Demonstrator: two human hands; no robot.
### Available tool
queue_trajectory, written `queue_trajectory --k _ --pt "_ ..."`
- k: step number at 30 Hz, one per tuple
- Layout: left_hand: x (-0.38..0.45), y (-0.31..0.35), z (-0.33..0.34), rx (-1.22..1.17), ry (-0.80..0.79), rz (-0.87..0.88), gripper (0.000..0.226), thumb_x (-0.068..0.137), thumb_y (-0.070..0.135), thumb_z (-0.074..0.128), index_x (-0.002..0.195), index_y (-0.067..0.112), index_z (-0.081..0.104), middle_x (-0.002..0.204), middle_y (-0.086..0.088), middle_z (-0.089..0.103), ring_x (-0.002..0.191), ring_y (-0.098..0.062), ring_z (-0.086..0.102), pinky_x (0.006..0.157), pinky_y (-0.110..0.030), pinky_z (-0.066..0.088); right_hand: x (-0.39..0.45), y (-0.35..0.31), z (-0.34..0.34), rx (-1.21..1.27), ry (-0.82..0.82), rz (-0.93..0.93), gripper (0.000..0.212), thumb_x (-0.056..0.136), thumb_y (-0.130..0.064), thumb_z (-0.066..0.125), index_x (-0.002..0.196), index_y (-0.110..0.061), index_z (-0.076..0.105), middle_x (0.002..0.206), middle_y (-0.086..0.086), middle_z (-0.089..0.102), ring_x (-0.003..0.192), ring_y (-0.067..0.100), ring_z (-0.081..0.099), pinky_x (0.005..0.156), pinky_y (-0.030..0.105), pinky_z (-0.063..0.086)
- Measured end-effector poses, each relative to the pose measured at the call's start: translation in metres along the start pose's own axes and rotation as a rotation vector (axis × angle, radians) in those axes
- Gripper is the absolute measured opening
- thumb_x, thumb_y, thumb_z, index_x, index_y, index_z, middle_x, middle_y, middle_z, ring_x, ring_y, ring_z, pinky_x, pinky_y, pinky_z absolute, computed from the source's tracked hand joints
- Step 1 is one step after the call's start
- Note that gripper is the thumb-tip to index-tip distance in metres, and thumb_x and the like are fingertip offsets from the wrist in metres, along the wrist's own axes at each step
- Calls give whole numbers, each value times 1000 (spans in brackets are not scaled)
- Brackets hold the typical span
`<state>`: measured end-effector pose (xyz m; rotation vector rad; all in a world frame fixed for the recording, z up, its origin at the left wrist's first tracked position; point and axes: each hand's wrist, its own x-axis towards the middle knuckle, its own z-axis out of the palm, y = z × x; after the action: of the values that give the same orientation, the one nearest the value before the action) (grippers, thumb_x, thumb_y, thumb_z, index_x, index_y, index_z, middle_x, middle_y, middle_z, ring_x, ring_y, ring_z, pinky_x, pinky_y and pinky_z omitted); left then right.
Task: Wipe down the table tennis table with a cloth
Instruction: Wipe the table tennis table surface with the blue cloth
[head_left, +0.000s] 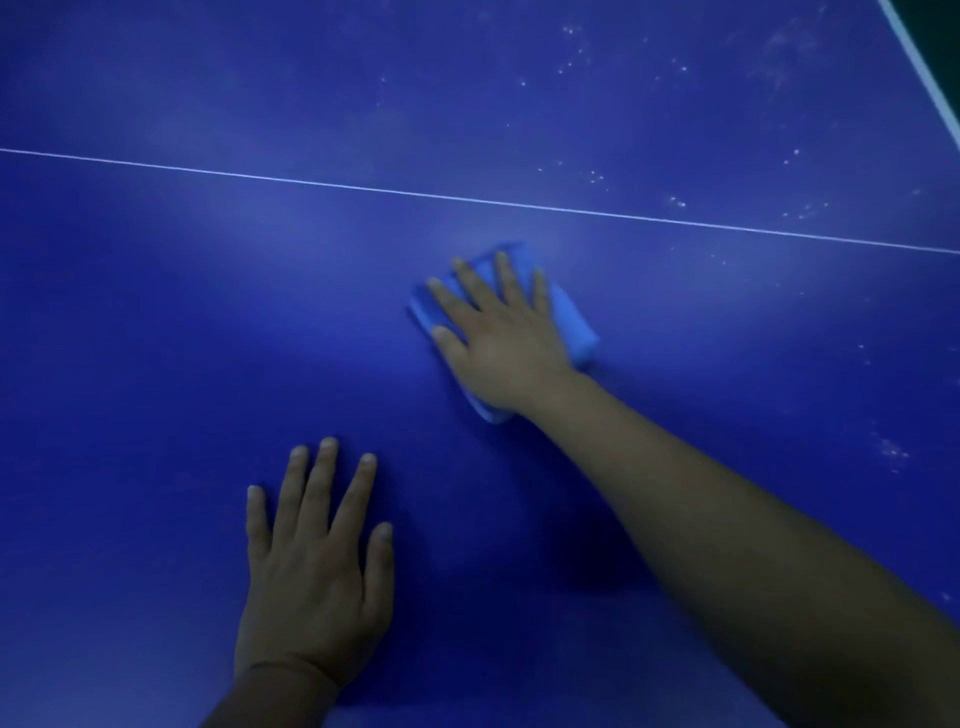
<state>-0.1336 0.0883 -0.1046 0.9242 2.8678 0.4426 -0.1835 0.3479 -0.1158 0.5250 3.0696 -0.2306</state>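
Observation:
The dark blue table tennis table fills the view. A folded light blue cloth lies flat on it just below the thin white centre line. My right hand presses flat on the cloth with fingers spread, covering most of it. My left hand rests palm down on the bare table, nearer to me and to the left, fingers apart, holding nothing.
White specks and dusty smears are scattered over the right and far right of the table surface. The white edge line of the table runs down the top right corner, with dark floor beyond it.

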Motion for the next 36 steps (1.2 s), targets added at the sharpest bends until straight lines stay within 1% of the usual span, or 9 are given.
queue_trajectory --k 5,11,15,20,22,26,29,31,36 --pt "-1 -5 6 40 2 16 66 90 43 32 144 10 50 156 -17 35 147 -34 25 115 -65 15 56 34 -8 -34 -68 -13 57 102 -56 20 156 -41 15 166 -8 9 153 31 0 118 63 2" --pt "0 0 6 31 0 17 63 91 41 32 143 10 50 155 -17 36 147 -34 24 116 -64 14 8 227 -41 -73 10 637 58 103 -55 21 157 -37 15 167 -4 10 151 38 6 118 64 6" --pt "-2 -6 6 48 -23 20 63 92 42 32 145 12 48 157 -16 34 148 -34 23 117 -62 11 11 200 -39 32 23 852 61 100 -59 17 157 -37 13 167 -3 6 152 37 1 117 65 1" --pt "-1 -4 9 40 -17 13 64 91 43 32 145 12 48 157 -15 35 148 -31 20 118 -61 9 19 73 -5 -69 -34 142 61 99 -59 17 156 -39 16 166 -4 11 152 33 5 116 62 3" --pt "0 -4 8 33 -17 3 64 91 43 32 146 14 48 157 -14 34 149 -31 20 118 -60 8 9 95 -12 -79 -60 -4 61 99 -57 18 156 -36 21 165 -3 17 152 33 9 117 61 6" --pt "0 -5 8 28 -21 12 63 92 43 32 145 14 48 157 -14 34 149 -30 19 119 -57 5 -17 229 -36 -106 47 600 57 104 -53 24 157 -33 19 166 -1 13 151 36 10 117 62 10" --pt "0 -7 9 19 -41 0 63 93 45 30 147 16 46 158 -13 31 150 -29 16 119 -57 5 -25 248 -45 57 51 990 61 101 -58 17 158 -36 11 167 -4 5 152 34 -2 117 64 1" --pt "-1 -7 8 13 -55 -13 65 93 46 28 148 16 45 159 -12 30 151 -28 15 119 -59 6 -14 214 -40 53 37 898 61 101 -58 18 158 -37 11 167 -4 4 152 34 -3 117 64 1" --pt "2 -4 5 19 -83 -33 67 91 47 26 148 17 44 160 -11 28 151 -28 14 120 -58 4 -14 100 -8 -77 -36 136 63 98 -61 18 157 -39 15 166 -6 11 153 30 3 118 59 2"
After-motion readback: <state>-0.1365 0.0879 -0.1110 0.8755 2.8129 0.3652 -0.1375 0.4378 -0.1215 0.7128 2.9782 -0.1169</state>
